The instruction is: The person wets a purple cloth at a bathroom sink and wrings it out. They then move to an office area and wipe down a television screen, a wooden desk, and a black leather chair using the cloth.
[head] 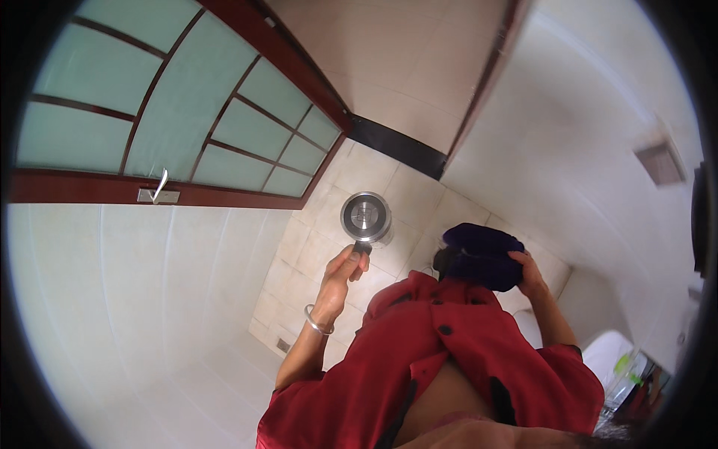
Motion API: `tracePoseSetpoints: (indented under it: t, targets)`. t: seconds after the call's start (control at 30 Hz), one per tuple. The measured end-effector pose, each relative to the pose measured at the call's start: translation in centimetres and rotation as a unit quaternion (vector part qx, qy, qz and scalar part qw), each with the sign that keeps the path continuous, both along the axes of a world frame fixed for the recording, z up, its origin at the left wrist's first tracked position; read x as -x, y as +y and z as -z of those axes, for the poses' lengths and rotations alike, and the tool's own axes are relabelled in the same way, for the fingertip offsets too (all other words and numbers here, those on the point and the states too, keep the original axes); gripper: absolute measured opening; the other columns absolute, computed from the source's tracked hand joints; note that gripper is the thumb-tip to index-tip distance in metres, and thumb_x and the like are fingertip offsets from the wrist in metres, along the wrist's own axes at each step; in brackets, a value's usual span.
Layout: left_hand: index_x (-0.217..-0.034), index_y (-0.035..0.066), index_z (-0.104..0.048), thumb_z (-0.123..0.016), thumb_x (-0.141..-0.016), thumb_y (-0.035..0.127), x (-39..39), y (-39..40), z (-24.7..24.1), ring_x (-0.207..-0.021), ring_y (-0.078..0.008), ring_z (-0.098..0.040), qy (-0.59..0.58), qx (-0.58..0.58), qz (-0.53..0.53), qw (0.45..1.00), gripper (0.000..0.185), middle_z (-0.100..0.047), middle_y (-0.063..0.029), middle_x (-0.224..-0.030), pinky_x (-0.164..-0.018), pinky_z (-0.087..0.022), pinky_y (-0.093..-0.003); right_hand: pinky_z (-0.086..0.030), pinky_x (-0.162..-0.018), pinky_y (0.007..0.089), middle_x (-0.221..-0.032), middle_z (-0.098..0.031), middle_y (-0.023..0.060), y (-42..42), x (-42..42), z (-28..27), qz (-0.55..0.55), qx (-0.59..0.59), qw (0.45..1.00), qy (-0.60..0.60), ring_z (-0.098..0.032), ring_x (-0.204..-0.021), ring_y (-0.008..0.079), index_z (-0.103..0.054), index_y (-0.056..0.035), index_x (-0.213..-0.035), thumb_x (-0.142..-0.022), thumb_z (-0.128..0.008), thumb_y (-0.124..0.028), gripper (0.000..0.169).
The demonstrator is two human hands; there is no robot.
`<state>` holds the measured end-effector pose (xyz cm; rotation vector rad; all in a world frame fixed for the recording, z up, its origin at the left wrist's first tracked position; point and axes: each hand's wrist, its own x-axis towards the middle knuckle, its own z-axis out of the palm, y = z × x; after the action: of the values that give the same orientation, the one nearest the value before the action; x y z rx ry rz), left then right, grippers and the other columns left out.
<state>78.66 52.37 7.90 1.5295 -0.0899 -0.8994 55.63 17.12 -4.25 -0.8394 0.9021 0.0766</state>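
Observation:
My left hand [343, 268] grips the black handle of a round lidded pot or glass teapot [366, 216] with a shiny metal lid, held out over the tiled floor. Below the lid a little of a clear body shows. On the other side, my right hand [527, 272] holds a folded dark purple cloth [485, 258] by its right edge, close to the front of the red shirt. A small black thing [442, 262] shows at the cloth's left side; what it is I cannot tell.
A glass-paned door [185, 101] with a dark red frame stands at the upper left, beside a black threshold [398, 147]. White walls rise on both sides. A white basin [606, 351] with bottles near it is at the lower right. A floor drain [283, 344] lies lower left.

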Motion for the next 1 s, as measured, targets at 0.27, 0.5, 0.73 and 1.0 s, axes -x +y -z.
tracePoseSetpoints:
  t: [0.27, 0.5, 0.73, 1.0]
  targets:
    - [-0.083, 0.011, -0.052, -0.044, -0.102, 0.029, -10.9, -4.2, 0.7, -0.071, -0.0088, -0.034, -0.005, 0.011, -0.118, 0.993, 0.027, -0.046, 0.0036, -0.079, -0.067, -0.028, -0.0242, -0.04, -0.111, 0.0458, -0.139, -0.057, 0.0128, -1.5, -23.6, 8.1, -0.032, -0.244, 0.963, -0.11, -0.056, -0.126, 0.0282, -0.048, -0.0056, -0.142, -0.094, -0.063, -0.041, 0.061]
    - [-0.085, 0.009, -0.054, -0.046, -0.102, 0.032, -24.6, -9.3, 0.5, -0.073, -0.0084, -0.036, -0.009, 0.063, -0.122, 0.99, 0.03, -0.048, 0.003, -0.08, -0.068, -0.028, -0.0236, -0.059, -0.077, 0.0393, -0.098, -0.069, 0.013, 0.3, -51.6, 17.0, 0.07, -0.129, 0.989, -0.032, -0.069, -0.087, 0.0248, -0.063, -0.0016, -0.113, -0.083, -0.078, -0.02, 0.038]
    - [-0.086, 0.007, -0.054, -0.045, -0.102, 0.019, -35.4, -16.7, 3.1, -0.072, -0.0061, -0.039, 0.006, 0.036, -0.111, 0.993, 0.022, -0.049, 0.0037, -0.08, -0.065, -0.032, -0.0228, -0.059, -0.083, 0.0426, -0.101, -0.069, 0.0132, -12.5, -69.5, 9.2, 0.072, -0.073, 0.988, -0.114, -0.068, -0.092, 0.0266, -0.063, -0.0025, -0.112, -0.087, -0.069, -0.01, 0.027]
    - [-0.096, 0.005, -0.057, -0.048, -0.102, 0.026, -49.7, -21.1, 6.8, -0.072, -0.0053, -0.04, 0.108, 0.081, -0.07, 0.988, 0.023, -0.052, 0.0019, -0.086, -0.064, -0.03, -0.02, -0.05, -0.1, 0.0486, -0.123, -0.064, 0.0138, -28.6, -76.9, -11.1, 0.114, -0.069, 0.915, -0.382, -0.066, -0.109, 0.027, -0.052, -0.0024, -0.132, -0.102, -0.048, -0.03, 0.042]
